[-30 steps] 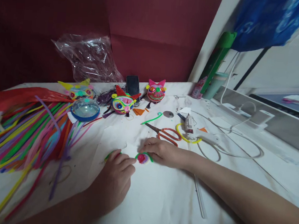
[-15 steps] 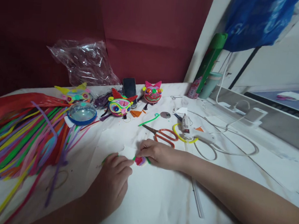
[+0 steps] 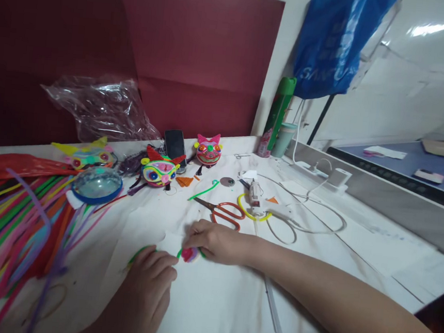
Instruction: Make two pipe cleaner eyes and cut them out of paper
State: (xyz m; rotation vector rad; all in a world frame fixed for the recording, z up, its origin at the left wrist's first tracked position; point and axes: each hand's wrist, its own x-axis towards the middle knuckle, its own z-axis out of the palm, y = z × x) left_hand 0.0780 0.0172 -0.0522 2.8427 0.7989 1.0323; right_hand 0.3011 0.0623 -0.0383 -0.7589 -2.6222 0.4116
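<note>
Low over the white tabletop, my left hand (image 3: 148,282) is closed on a green pipe cleaner (image 3: 136,255), whose curved end sticks out on its left. My right hand (image 3: 213,242) has its fingers pinched on a small pink and purple fuzzy piece (image 3: 190,255) with green at its edges. The piece lies between the two hands, partly under the right fingers. Whether the green on both sides is one strand I cannot tell. Just beyond the right hand are orange-handled scissors (image 3: 228,212) and a loose green strip (image 3: 205,191).
Lion-like heads (image 3: 159,172) stand at the back by a phone (image 3: 174,144). A glue gun (image 3: 257,198) with its cable lies right of the scissors. Colourful pipe cleaners (image 3: 10,231) and a blue-rimmed dish (image 3: 96,186) are on the left. A glue stick (image 3: 273,305) lies near my right forearm.
The head view has turned to the right and tilted up a little, so everything sits further left and lower in the picture. Both hands keep nearly the same pose around the pink and purple piece.
</note>
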